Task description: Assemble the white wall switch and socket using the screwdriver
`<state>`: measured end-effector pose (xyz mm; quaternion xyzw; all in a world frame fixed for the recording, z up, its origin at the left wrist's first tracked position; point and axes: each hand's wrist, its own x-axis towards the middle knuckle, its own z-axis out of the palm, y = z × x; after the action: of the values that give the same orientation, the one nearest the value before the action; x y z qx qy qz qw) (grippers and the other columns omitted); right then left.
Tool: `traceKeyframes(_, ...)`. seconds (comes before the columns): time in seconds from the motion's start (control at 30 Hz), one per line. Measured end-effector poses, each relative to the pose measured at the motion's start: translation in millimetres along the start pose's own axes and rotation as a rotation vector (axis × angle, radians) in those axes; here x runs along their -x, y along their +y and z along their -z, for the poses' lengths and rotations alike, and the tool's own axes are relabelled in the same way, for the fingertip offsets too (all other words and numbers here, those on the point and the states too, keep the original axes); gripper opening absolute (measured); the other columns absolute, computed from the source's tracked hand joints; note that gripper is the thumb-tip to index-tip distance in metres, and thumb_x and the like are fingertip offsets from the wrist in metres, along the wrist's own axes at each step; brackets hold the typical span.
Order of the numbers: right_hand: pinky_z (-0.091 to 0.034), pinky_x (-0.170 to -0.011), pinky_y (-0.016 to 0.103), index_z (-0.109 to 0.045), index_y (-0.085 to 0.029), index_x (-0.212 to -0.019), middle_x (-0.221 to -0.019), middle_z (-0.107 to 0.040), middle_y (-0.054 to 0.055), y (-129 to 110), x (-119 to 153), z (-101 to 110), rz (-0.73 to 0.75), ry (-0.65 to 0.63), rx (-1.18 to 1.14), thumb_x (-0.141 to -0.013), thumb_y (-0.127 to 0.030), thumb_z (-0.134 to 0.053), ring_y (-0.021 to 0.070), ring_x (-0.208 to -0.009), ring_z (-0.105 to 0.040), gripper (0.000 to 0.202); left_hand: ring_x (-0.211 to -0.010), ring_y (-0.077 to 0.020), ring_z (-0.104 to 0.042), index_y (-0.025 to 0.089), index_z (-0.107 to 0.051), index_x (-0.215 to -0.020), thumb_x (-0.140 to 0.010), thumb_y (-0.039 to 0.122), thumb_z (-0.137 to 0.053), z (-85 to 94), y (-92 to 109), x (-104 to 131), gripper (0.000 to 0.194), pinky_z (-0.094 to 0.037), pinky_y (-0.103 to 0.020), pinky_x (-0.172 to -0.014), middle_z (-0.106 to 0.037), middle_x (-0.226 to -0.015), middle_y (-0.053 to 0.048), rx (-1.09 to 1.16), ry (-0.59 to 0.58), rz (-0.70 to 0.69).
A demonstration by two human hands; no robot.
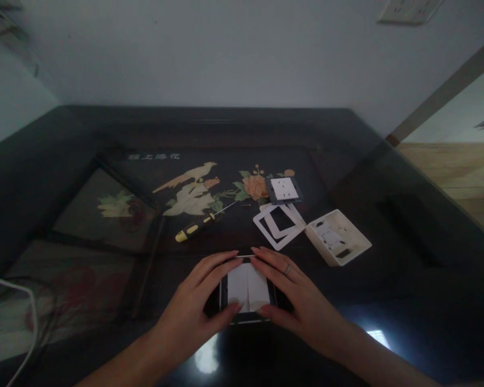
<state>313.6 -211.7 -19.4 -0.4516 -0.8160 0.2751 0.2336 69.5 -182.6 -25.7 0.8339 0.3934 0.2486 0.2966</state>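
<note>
Holding switch [242,285] within half-curled left hand [197,290] and right hand [296,289], seemingly with rockers [258,282] seated but with frames [290,232], socket [284,189] and box [349,232] unjoined beyond right hand, and with screwdriver [193,230] unheld beyond left.

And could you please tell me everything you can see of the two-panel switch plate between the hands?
The two-panel switch plate looks like plastic: two plain white panels side by side, split by a thin line, within a dark surround with a pale outer edge. It faces up, near the person; whether it rests on the dark table is unclear. The left hand and right hand hold it from either side, fingertips at its far edge, thumbs over its near part. Its underside is hidden.
</note>
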Motion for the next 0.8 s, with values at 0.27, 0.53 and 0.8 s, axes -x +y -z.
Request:
traceKeyframes(0.27, -0.048, -0.107, 0.044, -0.049, -0.024, -0.140, -0.145, -0.054, 0.011, -1.3, -0.6, 15.3, 0.008, 0.204, 0.022, -0.096, -0.037, -0.054, 0.0224, -0.132, -0.052, 0.046, -0.120, -0.0182, -0.058, 0.024, -0.056, -0.127, -0.099, 0.023, -0.047, 16.2, 2.7, -12.3, 0.030, -0.048, -0.035, -0.106, -0.063, -0.128, -0.006, 0.122, 0.082, 0.074)
traceKeyframes(0.53, -0.056, -0.096, 0.038, -0.065, -0.019, -0.119, -0.115, -0.071, 0.009, 1.8, 3.2, 47.8, -0.062, 0.432, 0.295, -0.093, -0.018, -0.056, 0.0204, -0.106, -0.067, 0.027, -0.115, -0.0178, -0.060, 0.023, -0.058, -0.122, -0.096, 0.016, -0.047, 13.9, 3.7, -12.1, 0.029, -0.051, -0.035, -0.101, -0.064, -0.121, -0.005, 0.163, 0.102, 0.036)
traceKeyframes(0.8, -0.056, -0.087, 0.046, -0.069, -0.011, -0.111, -0.107, -0.072, 0.014, 25.6, -7.2, 66.7, 0.013, 0.349, 0.703, -0.090, -0.016, -0.060, 0.0282, -0.097, -0.067, 0.024, -0.122, -0.0210, -0.057, 0.023, -0.057, -0.125, -0.096, 0.018, -0.049, 5.2, 1.6, -10.7, 0.031, -0.048, -0.043, -0.106, -0.060, -0.129, -0.008, 0.151, 0.029, 0.020)
